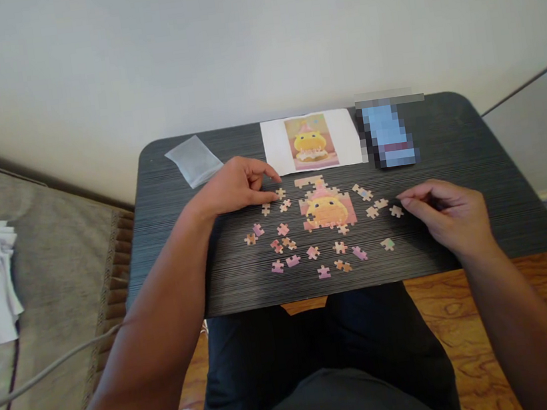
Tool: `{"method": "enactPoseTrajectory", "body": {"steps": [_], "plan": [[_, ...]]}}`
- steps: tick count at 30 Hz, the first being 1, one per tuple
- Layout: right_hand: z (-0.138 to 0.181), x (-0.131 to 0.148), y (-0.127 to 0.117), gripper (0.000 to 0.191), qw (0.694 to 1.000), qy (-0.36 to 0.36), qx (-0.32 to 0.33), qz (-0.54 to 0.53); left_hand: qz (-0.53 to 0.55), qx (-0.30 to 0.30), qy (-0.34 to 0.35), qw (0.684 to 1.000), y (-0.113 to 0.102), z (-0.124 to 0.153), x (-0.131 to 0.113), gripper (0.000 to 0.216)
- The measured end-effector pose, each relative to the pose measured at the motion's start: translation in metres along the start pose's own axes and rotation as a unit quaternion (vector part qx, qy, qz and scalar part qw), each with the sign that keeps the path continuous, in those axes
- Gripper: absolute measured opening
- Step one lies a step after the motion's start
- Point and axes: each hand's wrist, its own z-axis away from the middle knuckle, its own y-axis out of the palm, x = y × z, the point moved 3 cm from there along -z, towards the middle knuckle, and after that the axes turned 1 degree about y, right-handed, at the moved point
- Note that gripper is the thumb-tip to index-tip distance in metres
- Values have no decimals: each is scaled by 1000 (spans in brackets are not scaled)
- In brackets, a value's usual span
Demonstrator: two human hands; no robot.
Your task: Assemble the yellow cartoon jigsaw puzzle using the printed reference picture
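A partly joined puzzle (327,210) with a yellow figure lies in the middle of the small dark table (471,138). Several loose pink and tan pieces (304,251) are scattered around it. My left hand (235,184) rests on the table left of the puzzle, fingers curled, fingertips touching a loose piece (280,193). My right hand (448,212) lies to the right, thumb and forefinger pinched beside a pale piece (396,211). A reference picture (311,141) of the same yellow figure lies behind the puzzle.
A clear plastic bag (193,159) lies at the table's back left. A blurred blue object (389,134) sits at the back right. A rug and a cable (48,369) are on the floor to the left. A wall stands behind the table.
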Motion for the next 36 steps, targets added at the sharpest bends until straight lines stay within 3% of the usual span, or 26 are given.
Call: {"method": "enactPoseTrajectory", "body": {"steps": [15,21,25,27,31,36], "plan": [[0,7,1,6,999,-28,18,-10,-132,39,2,990,7,-1,-19,19],[2,20,-4,3,993,-88,-64,-37,-117,26,-2,993,5,2,-20,21],[3,54,-2,3,988,-84,-115,-57,-89,1,18,996,5,3,-25,21],[0,78,8,7,994,-44,-69,-68,-67,-3,31,997,7,4,-31,21],[-9,123,47,23,987,18,129,-97,-27,2,48,998,16,7,-43,24],[-16,145,87,29,946,98,239,-195,18,5,76,997,28,8,-59,23]]}}
